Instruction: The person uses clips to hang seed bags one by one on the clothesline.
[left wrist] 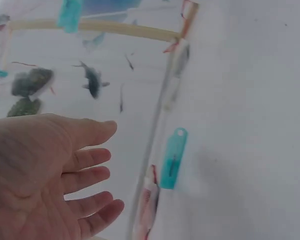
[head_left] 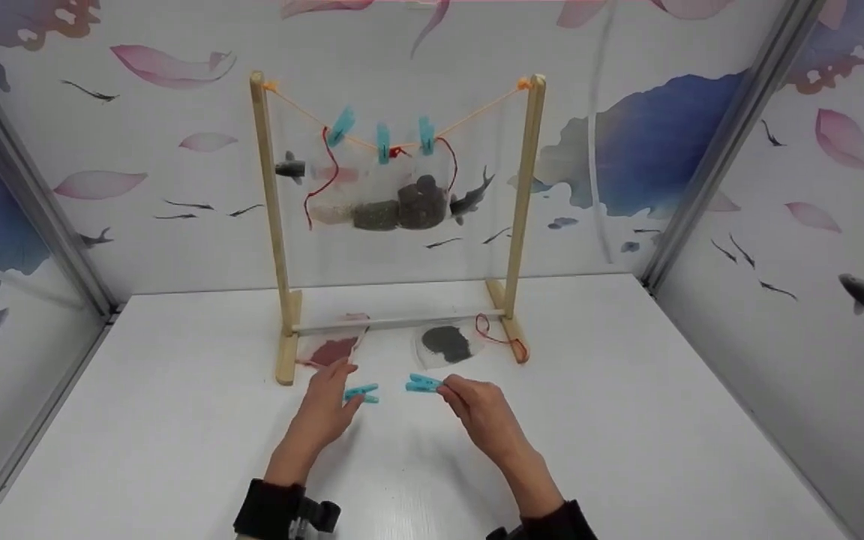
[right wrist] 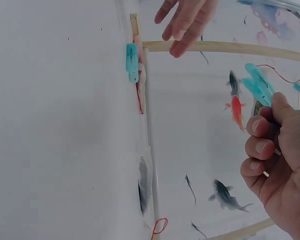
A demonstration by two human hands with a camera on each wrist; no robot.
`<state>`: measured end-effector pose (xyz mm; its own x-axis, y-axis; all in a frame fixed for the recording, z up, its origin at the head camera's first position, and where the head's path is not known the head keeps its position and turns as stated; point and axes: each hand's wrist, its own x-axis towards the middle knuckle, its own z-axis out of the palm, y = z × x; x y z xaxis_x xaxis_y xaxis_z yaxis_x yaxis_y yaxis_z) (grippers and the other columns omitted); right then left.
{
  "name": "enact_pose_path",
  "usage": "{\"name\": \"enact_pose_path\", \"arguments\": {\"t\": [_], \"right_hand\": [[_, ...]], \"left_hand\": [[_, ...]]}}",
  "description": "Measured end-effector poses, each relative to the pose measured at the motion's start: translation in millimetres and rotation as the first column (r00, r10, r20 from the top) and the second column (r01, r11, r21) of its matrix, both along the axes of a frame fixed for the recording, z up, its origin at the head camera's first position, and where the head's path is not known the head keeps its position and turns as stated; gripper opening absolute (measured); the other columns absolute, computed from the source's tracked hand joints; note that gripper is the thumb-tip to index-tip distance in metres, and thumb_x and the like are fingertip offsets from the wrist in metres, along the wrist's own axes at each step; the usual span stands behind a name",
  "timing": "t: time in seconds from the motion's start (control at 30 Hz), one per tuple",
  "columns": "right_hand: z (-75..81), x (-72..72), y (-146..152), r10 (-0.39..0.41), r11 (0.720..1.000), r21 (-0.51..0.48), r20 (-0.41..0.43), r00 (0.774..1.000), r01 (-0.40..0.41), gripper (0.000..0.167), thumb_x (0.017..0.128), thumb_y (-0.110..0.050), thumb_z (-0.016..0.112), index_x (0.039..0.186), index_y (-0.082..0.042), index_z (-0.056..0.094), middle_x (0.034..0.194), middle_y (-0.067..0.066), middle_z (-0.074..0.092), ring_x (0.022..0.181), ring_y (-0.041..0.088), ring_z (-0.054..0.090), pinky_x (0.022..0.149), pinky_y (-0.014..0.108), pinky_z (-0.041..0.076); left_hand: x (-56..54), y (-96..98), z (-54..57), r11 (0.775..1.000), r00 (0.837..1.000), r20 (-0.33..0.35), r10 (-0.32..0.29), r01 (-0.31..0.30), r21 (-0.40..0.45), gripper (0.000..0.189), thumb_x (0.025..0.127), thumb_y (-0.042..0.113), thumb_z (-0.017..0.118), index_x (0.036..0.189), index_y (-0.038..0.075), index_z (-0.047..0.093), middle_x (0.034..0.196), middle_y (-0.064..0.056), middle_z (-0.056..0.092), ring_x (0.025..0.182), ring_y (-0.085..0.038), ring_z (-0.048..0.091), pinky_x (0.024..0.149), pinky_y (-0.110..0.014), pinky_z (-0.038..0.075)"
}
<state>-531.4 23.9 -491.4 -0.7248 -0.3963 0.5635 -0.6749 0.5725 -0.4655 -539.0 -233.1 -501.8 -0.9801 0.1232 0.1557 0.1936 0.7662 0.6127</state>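
Observation:
My right hand (head_left: 488, 420) pinches a light-blue clothespin (head_left: 423, 383) above the table. Fingers extended, my left hand (head_left: 325, 405) hovers over a second blue clothespin (head_left: 363, 389), which lies on the table; the left wrist view shows nothing in that hand. Just beyond its fingertips lies a clear pouch of reddish contents (head_left: 333, 350). To its right is a pouch of dark contents (head_left: 447, 343) with a red cord (head_left: 482, 324). Several pouches, one with dark grey contents (head_left: 422, 204), hang from an orange string (head_left: 477, 112) under blue clothespins (head_left: 383, 142).
A wooden frame (head_left: 531, 195) carries the string between two posts; its feet and a white crossbar (head_left: 394, 323) rest on the white table (head_left: 627, 420). Printed panels (head_left: 199, 225) with fish and petals enclose the back and sides.

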Motion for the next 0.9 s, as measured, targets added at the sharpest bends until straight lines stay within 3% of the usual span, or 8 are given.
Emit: {"name": "enact_pose_path", "arguments": {"t": [0.17,0.27,0.43,0.53,0.67,0.73,0.8,0.9], "right_hand": [[-2.1,-0.9,0,-0.018,1.000,-0.009,0.023,1.000,0.018,0.024,0.102,-0.022,0.055,0.083,-0.010,0.059,0.061,-0.004,0.048,0.059,-0.002,0.037,0.055,0.013,0.034],[-2.1,-1.8,-1,-0.016,1.000,-0.003,0.049,0.999,0.016,0.026,0.103,-0.024,0.054,0.083,-0.009,0.059,0.061,-0.004,0.049,0.059,-0.002,0.038,0.055,0.013,0.034],[-2.3,-2.4,0,-0.022,1.000,0.004,0.077,0.997,0.022,0.027,0.103,-0.026,0.053,0.083,-0.009,0.058,0.061,-0.003,0.051,0.058,-0.002,0.038,0.055,0.014,0.034],[-2.6,-2.0,1,-0.027,1.000,0.010,0.082,0.996,0.026,0.026,0.103,-0.026,0.053,0.083,-0.009,0.058,0.062,-0.003,0.051,0.058,-0.002,0.038,0.054,0.014,0.034],[-3.4,-1.7,2,-0.027,1.000,0.014,0.061,0.998,0.026,0.025,0.103,-0.025,0.054,0.084,-0.009,0.058,0.062,-0.004,0.051,0.059,-0.002,0.038,0.055,0.014,0.034],[-4.3,-1.9,2,-0.029,0.999,0.015,0.035,0.999,0.028,0.023,0.102,-0.023,0.055,0.084,-0.009,0.058,0.062,-0.004,0.050,0.059,-0.002,0.037,0.056,0.014,0.034],[-5.3,-2.1,2,-0.035,0.999,0.012,0.014,0.999,0.035,0.021,0.101,-0.022,0.056,0.084,-0.009,0.058,0.061,-0.004,0.050,0.059,-0.002,0.037,0.055,0.013,0.034],[-6.7,-2.5,3,-0.046,0.999,0.005,0.009,0.999,0.046,0.020,0.101,-0.021,0.057,0.084,-0.010,0.058,0.062,-0.004,0.050,0.059,-0.002,0.037,0.055,0.013,0.034]], "left_hand": [[-29.2,-2.9,-12.9,0.992,0.996,0.094,-0.004,0.016,-0.121,0.050,0.100,0.011,0.056,0.147,-0.001,0.042,0.161,-0.024,0.030,0.150,-0.047,0.022,0.115,-0.069,0.026],[-39.0,-5.9,-17.5,0.975,0.991,0.129,0.029,0.001,-0.223,0.052,0.103,0.014,0.051,0.152,0.002,0.036,0.162,-0.023,0.029,0.151,-0.046,0.020,0.116,-0.070,0.022],[-42.2,-9.2,-21.4,0.932,0.994,0.038,0.100,-0.080,-0.353,0.053,0.102,0.020,0.056,0.150,0.004,0.042,0.145,-0.028,0.047,0.138,-0.048,0.041,0.112,-0.065,0.032],[-40.9,-8.3,-21.1,0.887,0.989,-0.058,0.135,-0.147,-0.439,0.043,0.098,0.026,0.063,0.132,0.001,0.058,0.123,-0.028,0.057,0.115,-0.047,0.054,0.099,-0.058,0.045],[-41.0,-5.0,-20.6,0.796,0.974,-0.185,0.129,-0.213,-0.566,0.033,0.092,0.031,0.071,0.099,-0.001,0.066,0.097,-0.020,0.059,0.089,-0.039,0.063,0.074,-0.047,0.053],[-42.8,-2.8,-21.4,0.762,0.964,-0.253,0.085,-0.226,-0.607,0.026,0.091,0.025,0.073,0.092,-0.001,0.066,0.089,-0.016,0.059,0.078,-0.033,0.064,0.063,-0.044,0.053],[-44.7,-0.7,-23.0,0.716,0.952,-0.306,0.004,-0.216,-0.663,0.017,0.089,0.014,0.074,0.090,0.000,0.065,0.085,-0.014,0.061,0.072,-0.029,0.065,0.057,-0.040,0.054],[-47.6,1.0,-25.6,0.648,0.941,-0.319,-0.115,-0.172,-0.742,0.016,0.084,0.001,0.074,0.096,0.001,0.062,0.082,-0.013,0.064,0.066,-0.023,0.064,0.054,-0.035,0.055]]}}
